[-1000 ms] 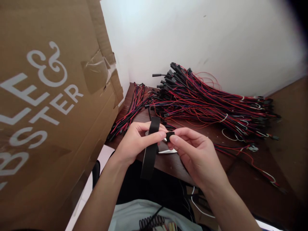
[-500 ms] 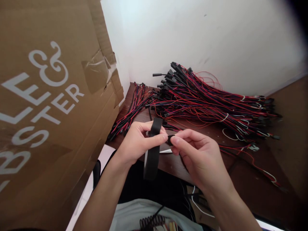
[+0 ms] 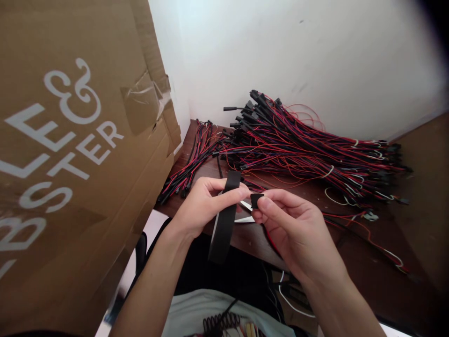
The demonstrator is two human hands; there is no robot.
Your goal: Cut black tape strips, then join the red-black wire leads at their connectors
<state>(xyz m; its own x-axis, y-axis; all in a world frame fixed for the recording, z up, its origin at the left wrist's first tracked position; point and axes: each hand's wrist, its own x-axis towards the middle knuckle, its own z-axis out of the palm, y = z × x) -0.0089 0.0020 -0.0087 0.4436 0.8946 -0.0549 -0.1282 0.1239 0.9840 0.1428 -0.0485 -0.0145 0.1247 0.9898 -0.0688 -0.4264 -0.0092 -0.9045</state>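
Note:
My left hand [image 3: 201, 206] is closed around a roll of black tape [image 3: 224, 229], with fingers passing through its ring and the thumb over the outside. Between thumb and forefinger, my right hand [image 3: 298, 229] pinches a short black piece of tape [image 3: 257, 201]. The two hands' fingertips are close together, the piece lying just right of the left thumb tip. Behind the hands, pale scissor blades [image 3: 245, 219] show on the brown desk [image 3: 250, 241]; a red edge beside them is partly hidden by the right hand.
A big heap of red and black wires with connectors [image 3: 298, 150] lies against the white wall. To its left is a smaller wire bundle [image 3: 192, 164]. A tall cardboard box [image 3: 133, 154] borders the left side. Loose wires [image 3: 368, 238] lie at the right.
My right hand has moved slightly right, away from the left fingertips, and more of the black tape piece shows. More of the scissor blades is visible.

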